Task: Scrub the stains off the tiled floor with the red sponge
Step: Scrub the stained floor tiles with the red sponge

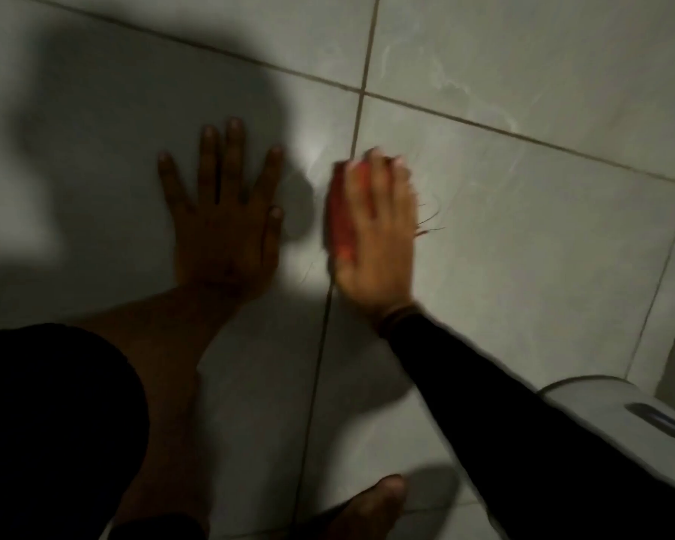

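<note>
The tiled floor [523, 228] fills the frame, pale grey tiles crossed by dark grout lines, with a broad shadow over the upper left and pale swirled marks at upper right. A white rounded fixture [620, 407] sits at the lower right edge. The left hand [227, 212] lies flat on a shadowed tile left of centre, its grip apart with fingers spread, holding nothing. Just right of it, near centre, the right hand [378, 228] in a black sleeve [523, 415] presses down, its grip clamped on the red sponge [341, 212], which rests on the floor beside a grout line. A bare toe [386, 493] shows at the bottom.
</note>
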Motion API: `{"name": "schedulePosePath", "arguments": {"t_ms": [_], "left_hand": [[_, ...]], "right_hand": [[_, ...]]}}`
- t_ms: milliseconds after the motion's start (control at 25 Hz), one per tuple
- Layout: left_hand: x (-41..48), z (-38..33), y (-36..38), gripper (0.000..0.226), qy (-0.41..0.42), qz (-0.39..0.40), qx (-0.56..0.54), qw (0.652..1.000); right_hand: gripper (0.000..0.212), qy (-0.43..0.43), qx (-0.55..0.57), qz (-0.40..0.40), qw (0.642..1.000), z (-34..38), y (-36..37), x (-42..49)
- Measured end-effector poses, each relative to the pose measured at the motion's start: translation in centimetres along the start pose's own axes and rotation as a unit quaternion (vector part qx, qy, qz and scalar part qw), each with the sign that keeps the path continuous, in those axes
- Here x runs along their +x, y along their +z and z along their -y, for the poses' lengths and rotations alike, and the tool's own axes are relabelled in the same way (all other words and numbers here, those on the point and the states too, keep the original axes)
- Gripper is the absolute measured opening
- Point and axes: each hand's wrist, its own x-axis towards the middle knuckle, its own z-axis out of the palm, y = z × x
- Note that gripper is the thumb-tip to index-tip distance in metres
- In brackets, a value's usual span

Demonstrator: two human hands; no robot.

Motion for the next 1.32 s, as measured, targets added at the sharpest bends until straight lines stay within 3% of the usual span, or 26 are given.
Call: {"name": "schedulePosePath", "arguments": {"t_ms": [80, 160, 240, 280, 400, 440, 520, 640, 720, 760, 840, 920, 1000, 1040, 1080, 1160, 1240, 1320], "left_hand": [[-0.5, 0.1, 0.1, 0.072, -0.003, -0.003, -0.017, 1.000], [-0.4, 0.2, 0.3, 0.074, 0.000, -0.009, -0.015, 1.000], [-0.3, 0.4, 0.6, 0.074, 0.000, -0.012, -0.011, 1.000], [-0.2, 0.4, 0.7, 0.073, -0.002, -0.014, -0.013, 1.000], [-0.2, 0.3, 0.9, 0.072, 0.000, -0.018, -0.019, 1.000], [-0.2, 0.3, 1.0, 0.072, -0.003, -0.018, -0.019, 1.000], [-0.3, 0.2, 1.0, 0.072, -0.007, -0.017, -0.018, 1.000], [-0.3, 0.4, 0.9, 0.073, -0.012, -0.017, -0.021, 1.000], [-0.3, 0.4, 1.0, 0.072, -0.008, -0.021, -0.022, 1.000], [-0.2, 0.4, 1.0, 0.072, -0.007, -0.022, -0.019, 1.000], [-0.1, 0.4, 1.0, 0.072, -0.005, -0.018, -0.016, 1.000], [-0.3, 0.5, 1.0, 0.072, -0.005, -0.017, -0.023, 1.000], [-0.4, 0.4, 1.0, 0.072, -0.006, -0.014, -0.024, 1.000], [-0.4, 0.4, 1.0, 0.073, -0.006, -0.013, -0.019, 1.000], [-0.3, 0.4, 1.0, 0.073, -0.007, -0.014, -0.014, 1.000], [-0.1, 0.5, 1.2, 0.073, -0.006, -0.017, -0.012, 1.000], [-0.1, 0.7, 1.2, 0.072, -0.004, -0.015, -0.019, 1.000], [-0.2, 0.7, 1.2, 0.073, -0.008, -0.011, -0.015, 1.000]], "right_hand": [[0.066, -0.113, 0.009, 0.051, 0.992, 2.6, 1.2, -7.4], [0.061, -0.145, -0.010, 0.149, 0.978, 1.0, -0.4, -16.5], [0.046, -0.090, -0.056, 0.200, 0.974, -5.2, -3.0, -19.6], [0.049, -0.041, -0.078, 0.200, 0.976, -8.6, -4.1, -18.1], [0.073, 0.123, -0.072, 0.087, 0.986, -15.2, -7.0, -6.7], [0.083, 0.142, -0.039, 0.054, 0.988, -14.9, -7.4, -1.7], [0.088, 0.051, 0.005, 0.024, 0.998, -10.3, -6.1, 5.9], [0.071, -0.202, 0.001, 0.067, 0.977, -1.8, -3.1, 11.3], [0.070, -0.229, -0.015, 0.085, 0.970, -2.5, -3.7, 12.8], [0.072, -0.180, -0.024, 0.079, 0.980, -4.8, -4.4, 12.7], [0.069, 0.040, -0.014, 0.029, 0.999, -10.4, -5.9, 9.3], [0.068, 0.291, 0.031, -0.037, 0.955, -13.4, -7.3, 3.8], [0.077, 0.427, 0.062, -0.069, 0.899, -11.6, -6.9, 0.9], [0.084, 0.414, 0.069, -0.072, 0.905, -9.6, -6.0, 1.4], [0.089, 0.344, 0.065, -0.065, 0.934, -7.2, -4.8, 2.4], [0.087, 0.092, 0.047, -0.036, 0.994, -1.9, -2.5, 3.3], [0.071, -0.108, 0.041, 0.050, 0.992, 0.0, -1.3, 0.2], [0.064, -0.191, -0.031, 0.136, 0.972, -3.1, -2.8, -4.8]]}}
